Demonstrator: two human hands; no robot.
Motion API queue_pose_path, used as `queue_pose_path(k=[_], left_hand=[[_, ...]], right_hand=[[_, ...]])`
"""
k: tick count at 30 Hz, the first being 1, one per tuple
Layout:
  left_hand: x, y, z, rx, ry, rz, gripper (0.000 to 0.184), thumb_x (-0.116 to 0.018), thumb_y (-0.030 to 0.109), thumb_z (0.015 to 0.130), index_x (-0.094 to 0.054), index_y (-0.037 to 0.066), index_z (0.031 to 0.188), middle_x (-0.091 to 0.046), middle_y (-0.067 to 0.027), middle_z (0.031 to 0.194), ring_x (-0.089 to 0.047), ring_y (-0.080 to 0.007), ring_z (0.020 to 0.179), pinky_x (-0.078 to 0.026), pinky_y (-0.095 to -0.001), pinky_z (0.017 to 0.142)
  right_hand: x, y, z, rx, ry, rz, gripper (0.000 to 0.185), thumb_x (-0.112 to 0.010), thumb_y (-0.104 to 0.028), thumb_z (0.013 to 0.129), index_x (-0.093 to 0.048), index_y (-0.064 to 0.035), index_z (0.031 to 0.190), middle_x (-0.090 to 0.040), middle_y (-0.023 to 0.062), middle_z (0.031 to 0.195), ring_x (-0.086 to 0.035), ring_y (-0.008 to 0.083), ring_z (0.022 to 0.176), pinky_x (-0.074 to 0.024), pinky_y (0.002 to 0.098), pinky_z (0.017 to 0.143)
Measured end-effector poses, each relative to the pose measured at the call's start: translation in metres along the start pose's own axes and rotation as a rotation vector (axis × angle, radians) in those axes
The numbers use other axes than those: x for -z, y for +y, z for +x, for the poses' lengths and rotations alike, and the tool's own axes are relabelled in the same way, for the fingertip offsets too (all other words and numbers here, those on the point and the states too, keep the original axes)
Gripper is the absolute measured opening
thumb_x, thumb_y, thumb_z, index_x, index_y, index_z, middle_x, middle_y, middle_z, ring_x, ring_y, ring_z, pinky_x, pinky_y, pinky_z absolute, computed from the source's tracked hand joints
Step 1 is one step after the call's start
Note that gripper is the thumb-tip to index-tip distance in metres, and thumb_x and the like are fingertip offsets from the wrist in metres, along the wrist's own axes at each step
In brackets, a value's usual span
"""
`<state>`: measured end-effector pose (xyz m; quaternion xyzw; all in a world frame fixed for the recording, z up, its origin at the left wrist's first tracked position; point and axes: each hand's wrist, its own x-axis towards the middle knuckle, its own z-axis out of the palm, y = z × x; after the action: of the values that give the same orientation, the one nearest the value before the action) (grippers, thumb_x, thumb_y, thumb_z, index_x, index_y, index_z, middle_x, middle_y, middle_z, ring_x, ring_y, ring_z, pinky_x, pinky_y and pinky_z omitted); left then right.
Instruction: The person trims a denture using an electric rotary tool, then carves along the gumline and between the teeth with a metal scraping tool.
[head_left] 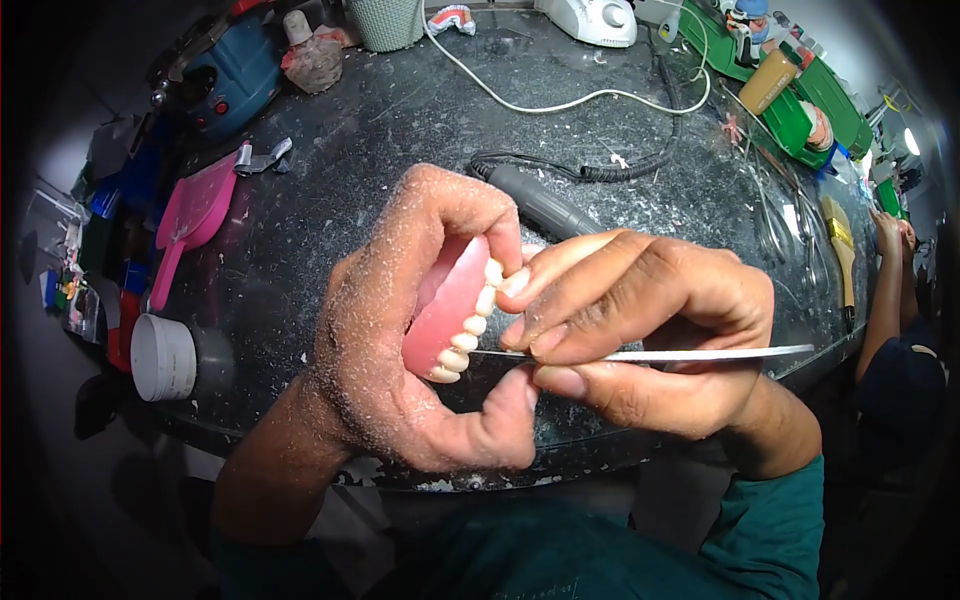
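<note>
Clasping denture [447, 318] with curled fingers of left hand [375, 320]; pinching slim tool [700, 354] in right hand [650, 320], thin end beside teeth [475, 325].

So there's a pink plastic dustpan [200, 208] over on the left, with a white round tub [164, 357] near its handle. Blue boxy machine [222, 90] sits up behind it. Grey mesh basket [386, 22] at the far edge, and off right, a yellow-banded brush with a pale wooden handle [841, 250], plus a brownish bottle with a dark cap [770, 80] by some green trays [815, 115].
</note>
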<state>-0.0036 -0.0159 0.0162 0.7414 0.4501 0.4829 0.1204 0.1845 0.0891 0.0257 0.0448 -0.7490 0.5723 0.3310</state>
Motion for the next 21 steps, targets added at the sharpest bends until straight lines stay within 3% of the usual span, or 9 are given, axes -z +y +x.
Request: queue_pose_path(k=[2,4,7,21], left_hand=[[-0.0012,-0.0007,-0.0008,-0.011,-0.007,0.029,0.059,-0.076,0.027,0.068,-0.042,0.000,0.108,-0.044,-0.0037,0.095,-0.041,-0.0086,0.081,-0.036,-0.0237,0.072],[-0.0030,-0.0024,-0.0035,0.128,-0.018,-0.158,0.063,-0.086,0.022,0.068,-0.041,0.002,0.108,-0.046,-0.0013,0.095,-0.043,-0.0054,0.081,-0.038,-0.0218,0.071],[-0.0065,-0.0041,-0.0050,0.119,-0.005,-0.189,0.070,-0.093,0.026,0.068,-0.040,0.003,0.109,-0.047,-0.0007,0.095,-0.044,-0.0035,0.081,-0.040,-0.0214,0.073],[-0.0041,-0.0016,-0.0028,0.123,-0.023,-0.105,0.068,-0.094,0.031,0.069,-0.043,0.004,0.106,-0.045,-0.0009,0.098,-0.043,-0.0044,0.086,-0.040,-0.0220,0.078]], right_hand=[[0.0014,0.0009,0.0004,0.018,-0.010,-0.013,0.017,-0.075,0.009,0.074,-0.072,0.0039,0.090,-0.073,0.0215,0.097,-0.070,0.0351,0.105,-0.0527,0.0501,0.099],[0.0028,0.0013,0.0015,0.039,-0.021,-0.028,0.016,-0.075,0.008,0.074,-0.072,0.0042,0.089,-0.073,0.0216,0.096,-0.070,0.0354,0.104,-0.0533,0.0504,0.098],[0.0044,-0.0002,0.0021,0.057,-0.037,-0.046,0.015,-0.074,0.007,0.072,-0.072,0.0048,0.087,-0.073,0.0224,0.095,-0.071,0.0363,0.102,-0.0546,0.0511,0.096],[0.0051,-0.0035,0.0028,0.051,-0.026,-0.065,0.013,-0.072,0.008,0.070,-0.070,0.0056,0.083,-0.072,0.0233,0.089,-0.072,0.0367,0.099,-0.0561,0.0515,0.095]])
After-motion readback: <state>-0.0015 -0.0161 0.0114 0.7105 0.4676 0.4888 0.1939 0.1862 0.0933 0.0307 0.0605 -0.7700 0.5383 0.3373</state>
